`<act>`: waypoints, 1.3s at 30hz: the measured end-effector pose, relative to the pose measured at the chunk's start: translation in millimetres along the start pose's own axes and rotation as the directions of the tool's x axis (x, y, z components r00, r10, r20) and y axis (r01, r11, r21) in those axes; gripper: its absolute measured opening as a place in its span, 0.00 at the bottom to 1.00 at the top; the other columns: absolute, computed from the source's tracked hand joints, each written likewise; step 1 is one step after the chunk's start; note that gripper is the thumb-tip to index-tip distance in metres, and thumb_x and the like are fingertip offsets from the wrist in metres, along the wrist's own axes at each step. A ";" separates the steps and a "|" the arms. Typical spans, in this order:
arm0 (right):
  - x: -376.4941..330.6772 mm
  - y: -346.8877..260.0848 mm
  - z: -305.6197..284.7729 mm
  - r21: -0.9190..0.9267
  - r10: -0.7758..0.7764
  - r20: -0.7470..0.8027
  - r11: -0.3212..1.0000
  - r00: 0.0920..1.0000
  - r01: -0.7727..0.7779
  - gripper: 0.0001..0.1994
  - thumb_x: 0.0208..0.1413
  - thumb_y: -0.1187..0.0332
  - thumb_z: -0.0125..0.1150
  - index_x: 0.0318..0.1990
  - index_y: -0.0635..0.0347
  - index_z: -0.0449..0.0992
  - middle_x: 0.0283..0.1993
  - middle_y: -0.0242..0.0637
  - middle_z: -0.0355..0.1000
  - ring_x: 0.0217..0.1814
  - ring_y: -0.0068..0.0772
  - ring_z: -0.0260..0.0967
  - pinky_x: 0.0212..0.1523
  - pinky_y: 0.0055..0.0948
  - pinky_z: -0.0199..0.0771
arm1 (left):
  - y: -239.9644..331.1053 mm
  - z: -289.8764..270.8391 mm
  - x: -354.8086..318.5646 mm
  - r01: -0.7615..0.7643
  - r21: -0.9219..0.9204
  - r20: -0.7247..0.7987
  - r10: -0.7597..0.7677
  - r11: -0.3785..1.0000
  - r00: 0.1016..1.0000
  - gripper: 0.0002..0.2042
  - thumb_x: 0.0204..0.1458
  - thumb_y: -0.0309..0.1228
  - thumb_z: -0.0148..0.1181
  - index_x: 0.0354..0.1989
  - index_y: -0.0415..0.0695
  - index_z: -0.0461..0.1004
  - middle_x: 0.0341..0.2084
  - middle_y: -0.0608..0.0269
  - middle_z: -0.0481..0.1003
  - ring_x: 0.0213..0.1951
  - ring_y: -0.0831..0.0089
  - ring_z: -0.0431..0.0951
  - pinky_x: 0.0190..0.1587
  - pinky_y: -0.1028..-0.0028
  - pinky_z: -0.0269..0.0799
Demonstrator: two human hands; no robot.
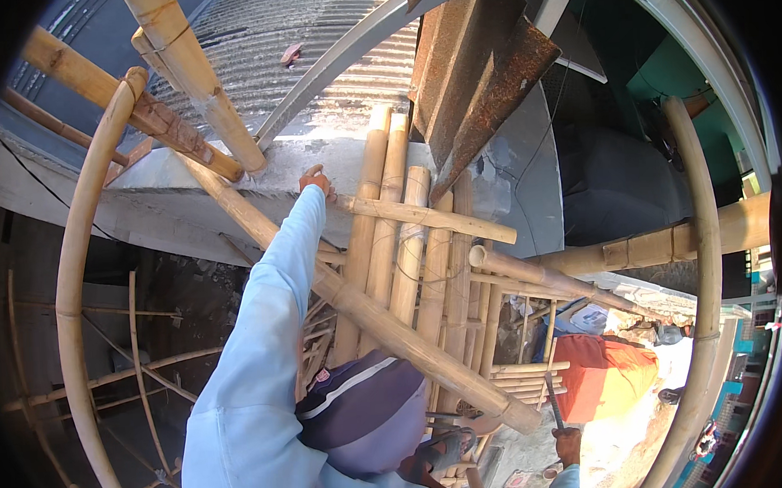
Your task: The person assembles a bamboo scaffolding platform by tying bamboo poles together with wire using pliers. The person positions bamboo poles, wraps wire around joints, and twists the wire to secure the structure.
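Observation:
My left arm in a light blue sleeve stretches far forward over the bamboo. My left hand (316, 181) is curled at the left end of a short bamboo crosspiece (433, 219), beside a pale concrete ledge (274, 175). That crosspiece lies over several upright bamboo poles (409, 261) set side by side, with thin wire looped around some. At the lower right, my right hand (568, 446) is closed around the handle of a machete (554, 401), its dark narrow blade pointing up. A thick bamboo pole (403, 331) slants across the middle, between my hands.
Curved-looking bamboo poles (74, 284) rise at left and right (700, 230). A rusty metal sheet (475, 75) hangs above; a corrugated roof (261, 58) lies beyond. Dark purple cloth with a white stripe (363, 411) is close below me. Orange-red sheeting (597, 374) sits at lower right.

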State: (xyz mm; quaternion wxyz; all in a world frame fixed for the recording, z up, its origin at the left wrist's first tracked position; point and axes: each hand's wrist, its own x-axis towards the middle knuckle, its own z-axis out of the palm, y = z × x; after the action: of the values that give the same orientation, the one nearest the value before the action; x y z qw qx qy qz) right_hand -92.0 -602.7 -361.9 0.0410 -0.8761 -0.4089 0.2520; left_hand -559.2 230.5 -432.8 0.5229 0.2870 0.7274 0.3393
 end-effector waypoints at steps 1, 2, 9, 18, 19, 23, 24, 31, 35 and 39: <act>-19.8 17.0 5.8 -0.100 -0.111 -0.019 0.989 0.994 0.108 0.08 0.52 0.68 0.66 0.25 0.61 0.83 0.22 0.49 0.75 0.28 0.50 0.77 0.31 0.48 0.74 | -5.6 19.7 8.1 -0.028 0.127 -0.022 0.031 0.991 0.999 0.29 0.52 0.16 0.52 0.61 0.60 0.77 0.43 0.52 0.80 0.33 0.63 0.82 0.32 0.61 0.84; -29.2 23.3 11.5 -0.043 -0.088 -0.029 0.995 0.996 0.087 0.07 0.52 0.67 0.65 0.24 0.56 0.83 0.22 0.46 0.75 0.26 0.48 0.76 0.29 0.48 0.73 | -15.9 20.0 27.0 -0.096 0.158 -0.062 0.107 0.983 0.992 0.28 0.52 0.16 0.54 0.60 0.58 0.78 0.41 0.51 0.81 0.31 0.63 0.83 0.31 0.63 0.84; -38.0 -0.2 -19.1 -0.154 0.379 0.153 0.921 0.912 -0.357 0.20 0.56 0.56 0.60 0.33 0.70 0.82 0.40 0.64 0.77 0.46 0.63 0.77 0.49 0.51 0.76 | -49.3 25.0 136.2 -0.236 0.307 -0.053 0.264 0.922 0.963 0.19 0.50 0.17 0.62 0.52 0.45 0.81 0.33 0.52 0.83 0.27 0.69 0.82 0.27 0.68 0.78; -61.0 -72.6 -42.1 -0.030 0.539 0.154 0.840 0.828 -0.542 0.23 0.55 0.52 0.64 0.35 0.72 0.81 0.36 0.63 0.77 0.42 0.64 0.77 0.45 0.51 0.77 | -28.3 64.9 116.0 -0.300 0.473 -0.020 0.351 0.829 0.936 0.21 0.51 0.19 0.60 0.55 0.43 0.80 0.47 0.45 0.81 0.45 0.57 0.84 0.50 0.64 0.80; -59.2 -83.0 -57.7 -0.053 0.540 0.180 0.840 0.822 -0.540 0.23 0.55 0.52 0.64 0.35 0.72 0.81 0.36 0.63 0.77 0.42 0.65 0.77 0.45 0.51 0.77 | -41.3 59.9 121.6 -0.259 0.408 -0.055 0.307 0.875 0.950 0.21 0.51 0.19 0.60 0.55 0.43 0.80 0.49 0.44 0.81 0.46 0.57 0.84 0.51 0.64 0.80; -109.1 -85.6 -31.9 -0.004 0.569 0.173 0.817 0.804 -0.577 0.22 0.56 0.54 0.63 0.35 0.72 0.81 0.36 0.61 0.78 0.42 0.63 0.77 0.45 0.51 0.77 | -32.0 85.6 93.4 -0.393 0.747 0.167 0.420 0.536 0.892 0.18 0.56 0.23 0.55 0.56 0.42 0.79 0.50 0.44 0.80 0.48 0.52 0.83 0.53 0.61 0.79; -103.6 -89.6 -36.2 0.017 0.576 0.180 0.809 0.797 -0.588 0.22 0.56 0.54 0.63 0.35 0.71 0.81 0.35 0.60 0.78 0.42 0.62 0.77 0.45 0.51 0.77 | -30.3 78.6 103.0 -0.282 0.569 0.073 0.294 0.773 0.953 0.17 0.58 0.25 0.55 0.55 0.41 0.79 0.49 0.43 0.80 0.51 0.55 0.82 0.54 0.63 0.78; -139.2 -98.9 -18.0 0.199 0.664 -0.049 0.738 0.746 -0.644 0.20 0.57 0.56 0.59 0.33 0.70 0.79 0.35 0.61 0.76 0.39 0.64 0.75 0.44 0.55 0.74 | 2.0 95.1 -38.9 -0.798 0.383 0.059 0.849 0.466 0.524 0.13 0.64 0.35 0.55 0.44 0.37 0.76 0.36 0.48 0.77 0.39 0.61 0.77 0.41 0.66 0.73; -180.6 -107.0 -12.0 0.294 0.783 -0.092 0.612 0.615 -0.735 0.19 0.54 0.56 0.61 0.33 0.69 0.80 0.33 0.61 0.76 0.38 0.63 0.76 0.42 0.53 0.75 | 26.4 95.4 -161.8 -0.936 0.251 0.158 0.943 0.247 0.292 0.13 0.65 0.37 0.55 0.39 0.37 0.74 0.32 0.49 0.74 0.35 0.60 0.74 0.38 0.64 0.71; -216.4 -103.7 -9.3 0.388 0.843 -0.110 0.524 0.527 -0.758 0.21 0.53 0.55 0.63 0.29 0.71 0.80 0.31 0.63 0.76 0.38 0.64 0.77 0.42 0.52 0.77 | 43.5 91.9 -257.7 -0.995 0.098 0.181 0.983 0.024 0.041 0.16 0.66 0.40 0.55 0.31 0.38 0.71 0.26 0.50 0.70 0.30 0.59 0.70 0.34 0.62 0.68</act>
State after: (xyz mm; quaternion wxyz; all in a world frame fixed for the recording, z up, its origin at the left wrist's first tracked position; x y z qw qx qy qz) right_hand -276.3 -692.3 -236.6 0.1064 -0.9747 0.0982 0.1706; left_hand -394.3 75.7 -272.9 0.1332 0.7703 0.3387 0.5236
